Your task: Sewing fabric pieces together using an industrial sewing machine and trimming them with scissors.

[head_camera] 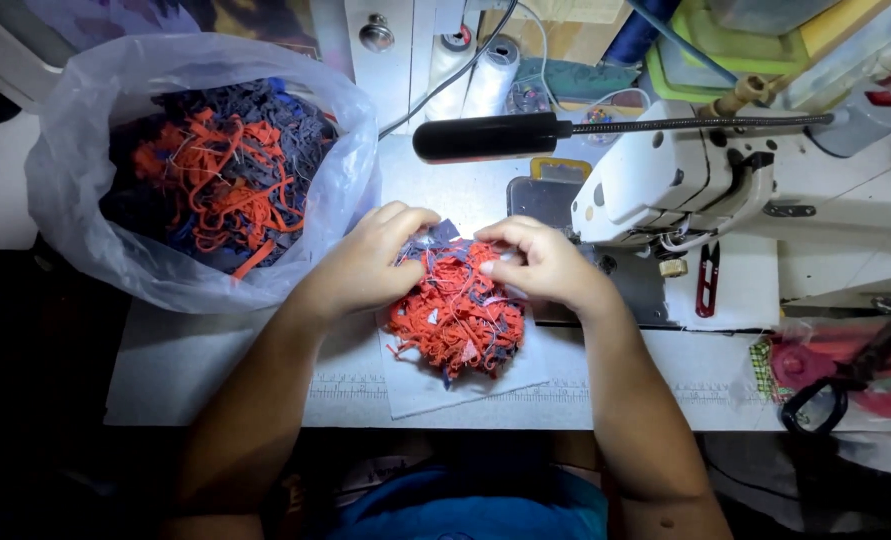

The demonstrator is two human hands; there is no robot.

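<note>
— Orange and grey scraps, that's the pile [457,318] at the middle of the frame, lying on a pale sheet [415,385] on the worktop [215,365].

— Which way does it lie from the hands?

— Under and just below them. The left hand [365,265] rests on its upper left edge, the right hand [540,262] on its upper right, so both are about equally near. The heap's long axis runs from upper left to lower right.

— Are the fingers closed?

— Both sets curl inward. The left fingers [405,222] and right fingers [495,235] seem to pinch a small grey piece [439,236] between them at the pile's top; how firm the grip is, I cannot tell.

— Counts?

— One pile, two hands, one clear bag [75,160] of the same scraps at upper left, one sewing machine [665,180] at right with one black lamp [485,137], two white thread cones [475,75] at top centre, one red snipper [706,280], and black-handled scissors [845,385] at lower right.
</note>
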